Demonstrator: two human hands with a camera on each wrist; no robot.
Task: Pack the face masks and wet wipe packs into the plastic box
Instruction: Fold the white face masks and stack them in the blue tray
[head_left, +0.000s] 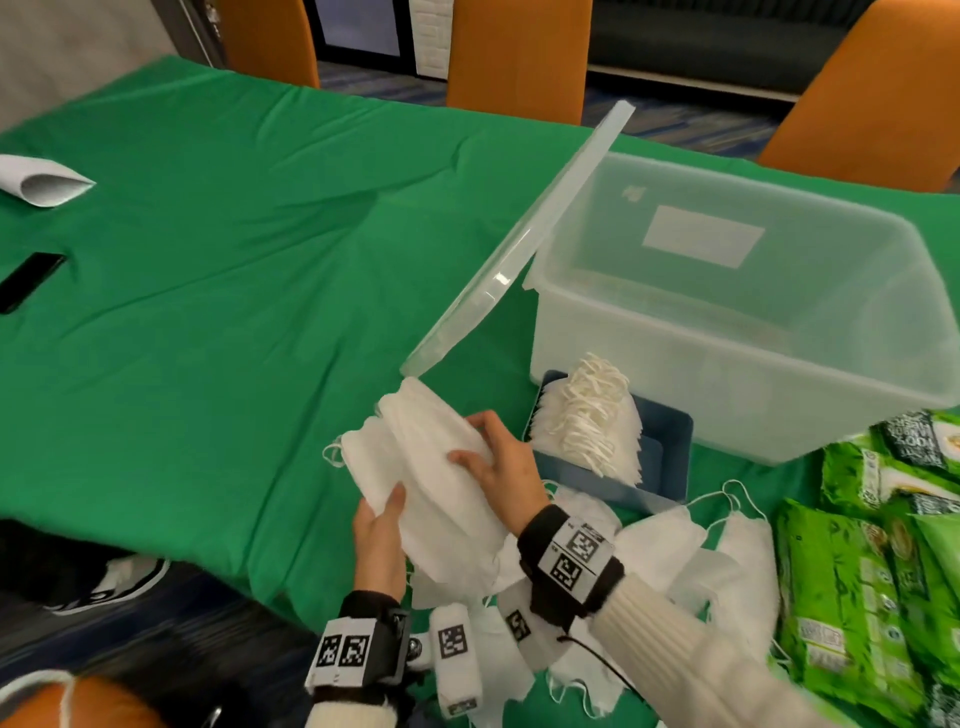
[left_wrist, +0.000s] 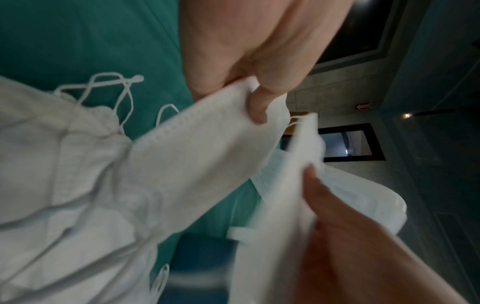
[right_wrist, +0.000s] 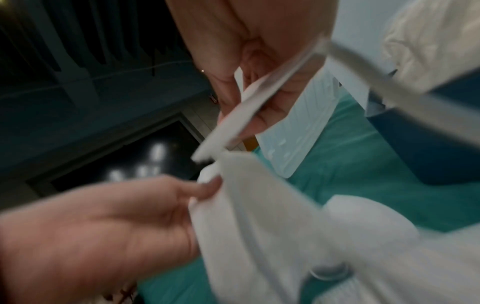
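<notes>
Far left, at 9 o'clock on the green tablecloth (head_left: 218, 234), there's a flat black phone (head_left: 28, 280) and a rolled sheet of white paper (head_left: 44, 182), nothing to do with us. Center, our left hand (head_left: 376, 540) pinches the near end of a stack of white pleated face masks (head_left: 415, 478) with the thumb on top, and our right hand (head_left: 506, 467) grips the far side, fingers curled over it. More loose masks (head_left: 691, 545) lie at 5 o'clock, plus a bunch in a small blue tray (head_left: 670, 441). The clear plastic storage box (head_left: 727, 364) at 2 o'clock looks empty so far, its clear lid (head_left: 519, 244) leaning on its left wall. The green wet wipe packs (head_left: 852, 587) sit untouched at 4 o'clock. So basically nothing's packed yet, everything's left to do.
</notes>
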